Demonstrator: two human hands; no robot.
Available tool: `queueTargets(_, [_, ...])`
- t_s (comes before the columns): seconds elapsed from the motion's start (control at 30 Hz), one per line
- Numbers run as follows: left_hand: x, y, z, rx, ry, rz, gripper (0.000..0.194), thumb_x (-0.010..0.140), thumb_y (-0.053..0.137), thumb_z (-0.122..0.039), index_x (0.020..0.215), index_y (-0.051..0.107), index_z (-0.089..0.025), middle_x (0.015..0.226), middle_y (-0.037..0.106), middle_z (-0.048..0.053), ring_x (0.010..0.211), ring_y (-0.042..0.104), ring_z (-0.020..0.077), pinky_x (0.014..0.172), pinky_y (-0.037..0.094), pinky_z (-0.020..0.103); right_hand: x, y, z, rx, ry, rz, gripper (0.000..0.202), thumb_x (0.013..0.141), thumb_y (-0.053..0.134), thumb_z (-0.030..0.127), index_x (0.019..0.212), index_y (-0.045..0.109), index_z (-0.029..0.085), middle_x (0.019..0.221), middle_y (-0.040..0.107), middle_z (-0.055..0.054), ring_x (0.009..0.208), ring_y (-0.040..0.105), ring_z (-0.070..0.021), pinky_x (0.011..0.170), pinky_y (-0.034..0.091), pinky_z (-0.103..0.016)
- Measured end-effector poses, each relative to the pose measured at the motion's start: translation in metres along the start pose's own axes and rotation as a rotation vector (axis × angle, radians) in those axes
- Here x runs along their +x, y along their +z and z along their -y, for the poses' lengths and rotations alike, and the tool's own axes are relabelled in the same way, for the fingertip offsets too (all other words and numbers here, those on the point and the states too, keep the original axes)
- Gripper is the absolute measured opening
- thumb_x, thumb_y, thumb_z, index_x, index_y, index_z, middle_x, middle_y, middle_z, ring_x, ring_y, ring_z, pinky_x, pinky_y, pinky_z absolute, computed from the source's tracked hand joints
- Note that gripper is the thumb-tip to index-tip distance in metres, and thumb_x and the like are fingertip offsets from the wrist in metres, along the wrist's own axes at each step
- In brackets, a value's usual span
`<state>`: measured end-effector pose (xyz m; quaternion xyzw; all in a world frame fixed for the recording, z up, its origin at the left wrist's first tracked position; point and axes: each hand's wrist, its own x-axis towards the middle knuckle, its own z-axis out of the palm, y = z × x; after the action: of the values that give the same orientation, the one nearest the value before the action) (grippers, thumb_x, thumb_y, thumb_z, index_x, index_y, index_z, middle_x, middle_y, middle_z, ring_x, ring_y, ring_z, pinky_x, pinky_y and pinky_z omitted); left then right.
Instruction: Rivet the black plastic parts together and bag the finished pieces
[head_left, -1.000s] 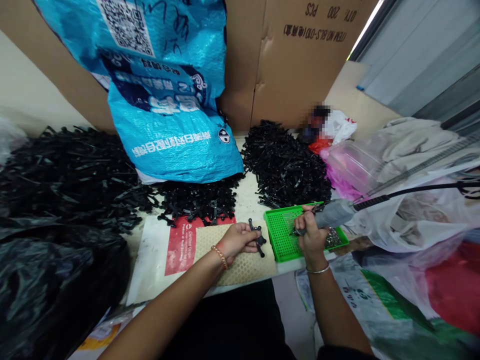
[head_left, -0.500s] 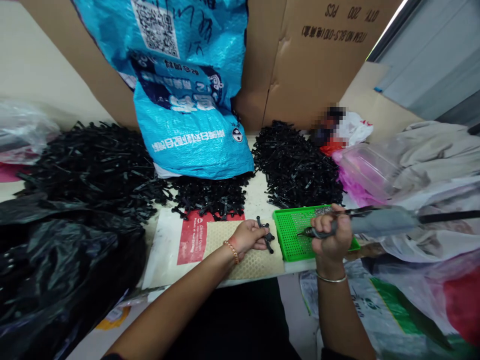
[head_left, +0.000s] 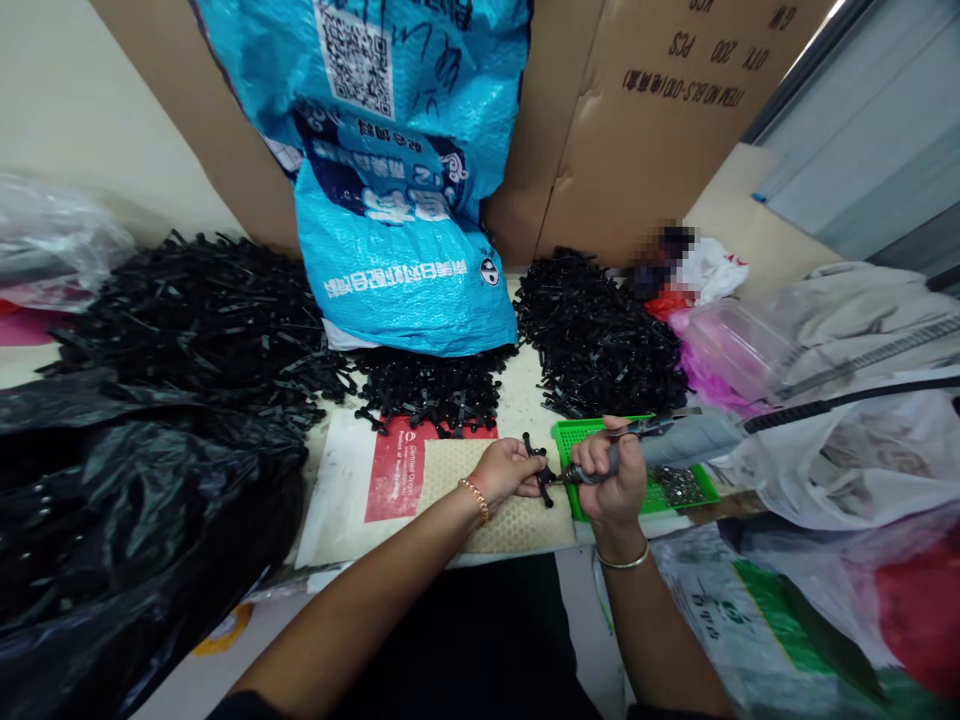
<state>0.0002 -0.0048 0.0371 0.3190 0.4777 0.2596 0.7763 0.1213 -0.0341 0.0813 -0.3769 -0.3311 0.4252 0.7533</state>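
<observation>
Between its thumb and fingers, my left hand (head_left: pixel 508 470) pinches a small black plastic part (head_left: pixel 538 478) with rounded ends, above a tan textured pad (head_left: pixel 450 500). My right hand (head_left: pixel 613 480) is wrapped round a grey electric screwdriver (head_left: pixel 667 446) with a cord at its back. The screwdriver's tip points left and meets the black part, or comes very close to it. Beneath and behind my right hand lies a green perforated tray (head_left: pixel 571 436) holding small metal screws (head_left: pixel 679 487).
Heaps of black parts lie at the left (head_left: pixel 202 320) and right (head_left: pixel 600 340). A blue woven sack (head_left: pixel 405 260) stands between them against a cardboard box (head_left: pixel 622 130). A black plastic bag (head_left: pixel 150 530) fills the left front. Clear plastic and cloth lie at the right.
My right hand has brought the screwdriver left from over the green tray to the black part. My left hand still holds that part, and the view has shifted slightly.
</observation>
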Motion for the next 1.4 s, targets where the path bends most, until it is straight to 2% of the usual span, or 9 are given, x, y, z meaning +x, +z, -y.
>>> queueTargets(0.3, [0.000,-0.001,0.000,-0.018,0.005,0.014,0.029,0.073,0.079,-0.022,0.076,0.051,-0.014,0.066,0.065,0.002,0.054,0.063,0.0111,0.054,0.056,0.024,0.000,-0.001,-0.005,-0.032,-0.011,-0.001,0.028,0.077,0.068,0.049,0.089,0.062,0.025,0.043,0.035,0.011,0.038,0.033,-0.0084,0.045,0.034,-0.024])
queueTargets(0.47, [-0.001,0.000,-0.001,0.000,0.002,-0.010,0.025,0.077,0.074,-0.016,0.075,0.049,-0.015,0.062,0.063,0.000,0.051,0.061,0.0099,0.052,0.056,0.024,0.000,-0.001,-0.004,-0.048,-0.006,0.013,0.027,0.077,0.067,0.049,0.088,0.060,0.025,0.043,0.035,0.011,0.038,0.033,-0.0088,0.045,0.034,-0.024])
queueTargets(0.8, [0.000,0.001,-0.002,-0.005,-0.019,-0.006,0.021,0.080,0.069,-0.013,0.074,0.049,-0.014,0.066,0.066,0.003,0.052,0.063,0.0105,0.052,0.056,0.023,-0.003,0.000,-0.008,-0.072,-0.031,0.030,0.025,0.078,0.066,0.048,0.088,0.059,0.025,0.043,0.033,0.011,0.038,0.033,-0.0092,0.045,0.035,-0.024])
queueTargets(1.03, [-0.004,0.002,-0.006,-0.010,-0.035,-0.037,0.025,0.080,0.069,-0.012,0.068,0.047,-0.014,0.061,0.066,0.004,0.051,0.064,0.0118,0.050,0.056,0.024,-0.006,-0.001,-0.011,-0.119,-0.050,0.194,0.025,0.079,0.067,0.046,0.083,0.054,0.025,0.042,0.033,0.012,0.035,0.033,-0.0086,0.042,0.034,-0.024])
queueTargets(1.27, [-0.001,0.001,-0.004,-0.022,-0.034,-0.030,0.027,0.073,0.078,-0.022,0.066,0.053,-0.013,0.060,0.067,0.006,0.051,0.065,0.0142,0.048,0.054,0.023,-0.001,-0.007,-0.017,-0.102,0.091,0.359,0.030,0.076,0.069,0.051,0.083,0.055,0.025,0.041,0.032,0.012,0.035,0.032,-0.0097,0.041,0.033,-0.025])
queueTargets(1.4, [0.000,0.000,-0.003,-0.018,-0.020,-0.002,0.030,0.071,0.081,-0.027,0.066,0.055,-0.012,0.062,0.067,0.007,0.050,0.064,0.0132,0.048,0.054,0.022,-0.003,-0.005,-0.014,-0.125,0.137,0.360,0.035,0.074,0.070,0.054,0.090,0.060,0.025,0.042,0.033,0.011,0.035,0.032,-0.0105,0.041,0.033,-0.027])
